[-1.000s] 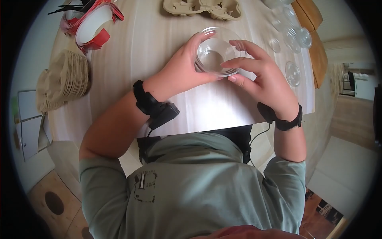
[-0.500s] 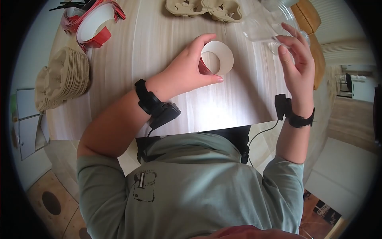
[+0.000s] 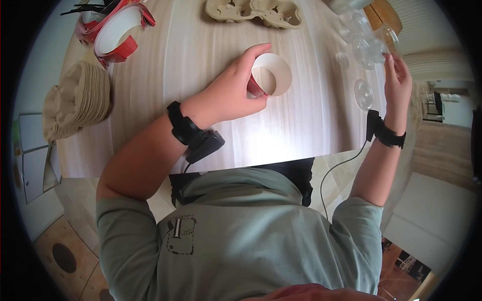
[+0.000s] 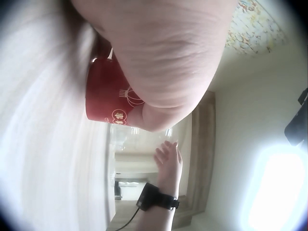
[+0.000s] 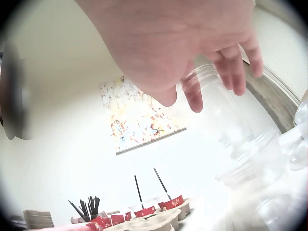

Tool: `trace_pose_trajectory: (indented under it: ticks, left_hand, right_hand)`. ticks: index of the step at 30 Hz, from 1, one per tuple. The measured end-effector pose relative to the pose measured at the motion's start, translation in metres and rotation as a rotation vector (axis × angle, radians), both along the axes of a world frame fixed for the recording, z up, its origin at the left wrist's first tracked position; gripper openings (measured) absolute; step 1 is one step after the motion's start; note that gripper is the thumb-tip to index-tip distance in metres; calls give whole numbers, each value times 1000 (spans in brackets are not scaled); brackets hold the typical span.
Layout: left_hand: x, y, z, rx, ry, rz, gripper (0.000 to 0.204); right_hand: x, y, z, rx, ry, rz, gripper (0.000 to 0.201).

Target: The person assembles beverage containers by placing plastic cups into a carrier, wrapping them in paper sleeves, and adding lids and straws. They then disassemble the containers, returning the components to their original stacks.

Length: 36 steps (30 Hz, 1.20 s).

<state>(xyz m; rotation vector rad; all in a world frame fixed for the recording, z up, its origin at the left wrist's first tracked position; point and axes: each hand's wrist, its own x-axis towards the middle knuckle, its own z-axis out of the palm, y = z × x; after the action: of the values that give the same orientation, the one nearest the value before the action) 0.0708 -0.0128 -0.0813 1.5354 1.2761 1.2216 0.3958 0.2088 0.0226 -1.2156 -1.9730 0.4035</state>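
My left hand (image 3: 236, 83) is wrapped round a red paper cup (image 3: 273, 70), white inside, near the middle of the table. In the left wrist view the red cup (image 4: 108, 91) shows pale gold print, its upper part hidden by the hand. Far to the right, my right hand (image 3: 398, 72) holds a clear plastic cup (image 3: 390, 37) by its rim, tilted. In the right wrist view the clear cup (image 5: 221, 110) lies against the fingers, its lower part blending into other clear cups.
Several clear cups and lids (image 3: 362, 50) crowd the table's right side; one lid (image 3: 364, 95) lies closer to me. At the back is a moulded-pulp cup carrier (image 3: 253, 12). A stack of carriers (image 3: 83, 98) stands left, below red paper pieces (image 3: 120, 47) and black straws (image 3: 83, 9).
The clear cup has come off the red paper cup and travelled right with my right hand to the other clear cups. My left hand keeps its grip on the red cup.
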Motion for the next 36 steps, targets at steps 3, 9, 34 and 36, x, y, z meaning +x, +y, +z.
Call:
trace_pose_trajectory:
  ticks: [3, 9, 34, 36]
  left_hand:
    - [2, 3, -2, 25, -53, -4, 84]
    - [0, 7, -15, 123, 104, 61, 82]
    - [-9, 9, 5, -31, -583, 110, 51]
    - [-6, 7, 7, -52, -579, 119, 49]
  right_hand:
    - [1, 2, -11, -32, -135, -24, 42]
    - [-1, 0, -26, -128, -235, -64, 48]
    - [-158, -111, -40, -578, 220, 765, 74]
    - [-156, -108, -44, -616, 239, 765, 74]
